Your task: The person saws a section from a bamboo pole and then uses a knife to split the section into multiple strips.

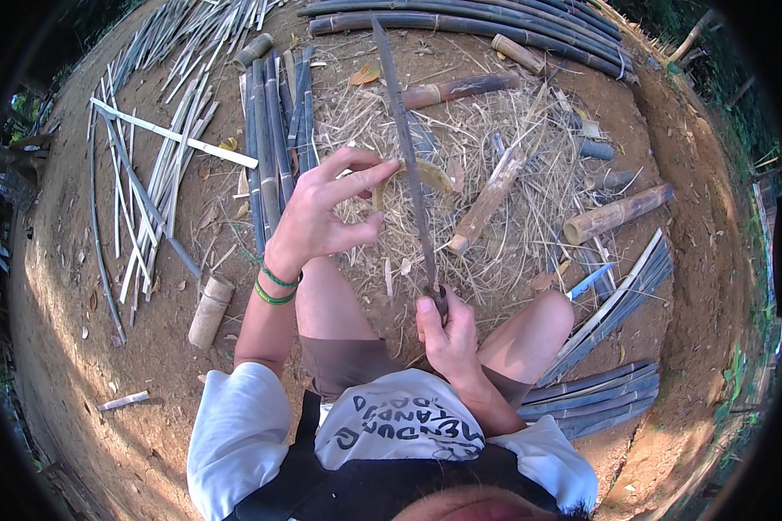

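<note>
My right hand [450, 340] is closed round the dark handle of a long machete [413, 174]. The machete's narrow blade points away from me and slants slightly left, raised over the littered ground. My left hand [330, 204] is beside the blade, its fingertips at or very near the metal and its thumb spread apart from them. Behind the blade shows a curved yellowish piece [434, 176], perhaps a bamboo rim. Its arc runs behind my left fingers, and I cannot tell whether they touch it. Green bands circle my left wrist.
Dry shavings [356, 130] cover the dirt ahead, with a split bamboo log [487, 204] among them. Dark bamboo poles [460, 24] lie at the far side. Pale strips [161, 191] are at left, bamboo sections [617, 214] and bundled slats [595, 399] at right. A short bamboo piece [211, 311] lies near my left arm.
</note>
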A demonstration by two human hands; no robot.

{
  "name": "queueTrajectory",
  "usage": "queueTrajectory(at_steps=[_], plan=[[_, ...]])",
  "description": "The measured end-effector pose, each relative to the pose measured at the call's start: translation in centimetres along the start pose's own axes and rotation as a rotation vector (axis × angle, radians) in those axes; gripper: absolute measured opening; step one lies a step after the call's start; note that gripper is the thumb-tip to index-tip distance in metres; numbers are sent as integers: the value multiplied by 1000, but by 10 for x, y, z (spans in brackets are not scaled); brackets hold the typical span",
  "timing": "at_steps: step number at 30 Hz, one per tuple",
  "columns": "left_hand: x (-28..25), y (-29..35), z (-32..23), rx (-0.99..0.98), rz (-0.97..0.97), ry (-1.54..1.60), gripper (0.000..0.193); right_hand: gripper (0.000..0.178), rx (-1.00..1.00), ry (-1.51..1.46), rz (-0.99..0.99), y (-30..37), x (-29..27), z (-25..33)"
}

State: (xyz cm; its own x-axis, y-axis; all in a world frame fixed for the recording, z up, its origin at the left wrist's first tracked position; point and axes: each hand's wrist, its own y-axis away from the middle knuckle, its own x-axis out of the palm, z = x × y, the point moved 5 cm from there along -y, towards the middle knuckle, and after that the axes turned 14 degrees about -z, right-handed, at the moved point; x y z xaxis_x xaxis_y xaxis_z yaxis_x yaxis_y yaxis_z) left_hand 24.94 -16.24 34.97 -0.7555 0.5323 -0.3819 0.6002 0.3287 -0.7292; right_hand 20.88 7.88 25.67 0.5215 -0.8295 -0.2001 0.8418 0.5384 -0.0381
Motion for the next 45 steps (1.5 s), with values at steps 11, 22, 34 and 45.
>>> queueTrajectory(at_steps=[11, 22, 34, 45], plan=[[0, 0, 3, 10, -13, 0, 66, 30, 30, 35, 24, -1, 0, -1], [-2, -3, 1, -10, 33, 11, 67, 35, 101, 32, 6, -3, -1, 17], [-6, 0, 19, -165, -2, 298, 62, 37, 121, 25, 27, -6, 1, 14], [1, -10, 18, -117, 7, 213, 45, 37, 118, 21, -6, -7, 5, 11]])
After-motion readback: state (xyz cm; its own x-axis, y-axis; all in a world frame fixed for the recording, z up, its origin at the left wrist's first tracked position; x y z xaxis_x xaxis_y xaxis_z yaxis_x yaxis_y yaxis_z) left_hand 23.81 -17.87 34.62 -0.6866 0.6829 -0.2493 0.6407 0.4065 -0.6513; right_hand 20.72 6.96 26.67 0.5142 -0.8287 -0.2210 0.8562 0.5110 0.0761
